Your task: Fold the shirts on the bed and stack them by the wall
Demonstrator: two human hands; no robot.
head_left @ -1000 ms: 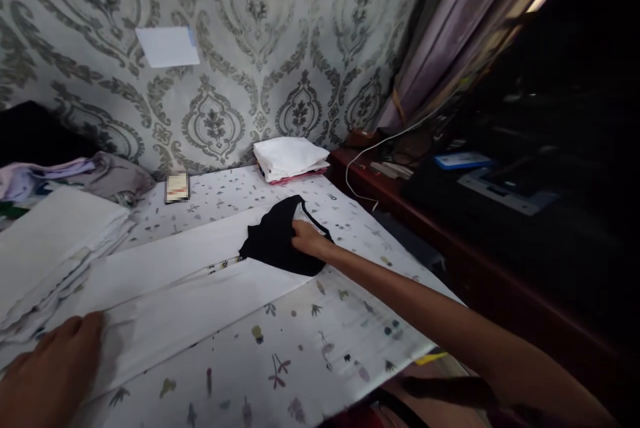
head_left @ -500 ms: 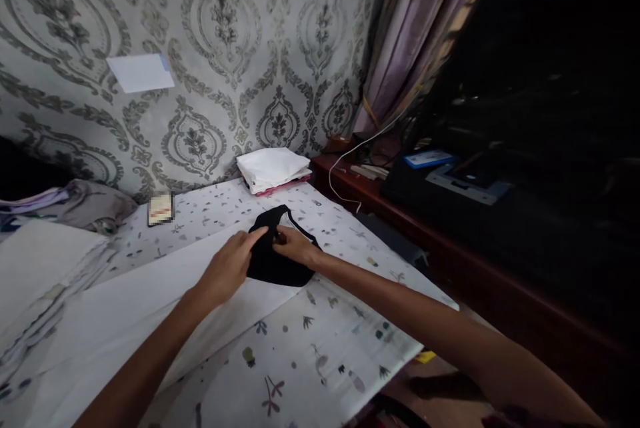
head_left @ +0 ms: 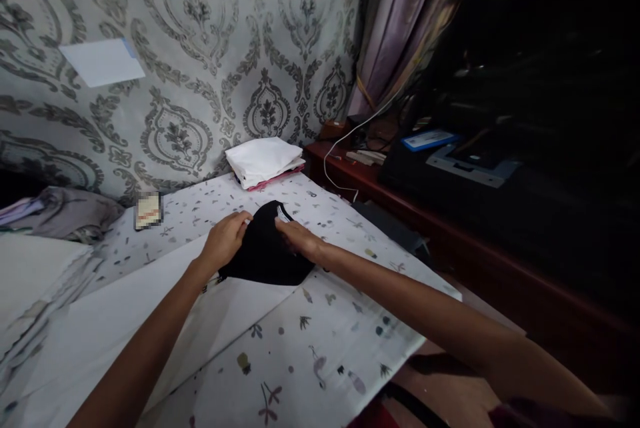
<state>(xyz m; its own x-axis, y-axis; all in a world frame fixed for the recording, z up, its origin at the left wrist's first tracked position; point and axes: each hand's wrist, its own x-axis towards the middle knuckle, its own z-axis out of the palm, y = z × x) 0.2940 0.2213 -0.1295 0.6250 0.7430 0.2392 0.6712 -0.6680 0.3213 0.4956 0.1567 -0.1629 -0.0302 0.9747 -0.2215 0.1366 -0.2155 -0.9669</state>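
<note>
On the near side of the folded stack [head_left: 265, 160] lay the black cloth [head_left: 265, 255]. There the left hand [head_left: 223, 241] touched its left edge and the right hand [head_left: 303, 243] its right side; whether either hand's fingers were clamped on it, I couldn't quite tell.

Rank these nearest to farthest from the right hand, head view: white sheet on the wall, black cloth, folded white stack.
From the right hand:
1. Black cloth: right at the hand, touching it.
2. Folded white stack: beyond the hand, toward the back.
3. White sheet: farthest, upper left on the patterned wall.
</note>
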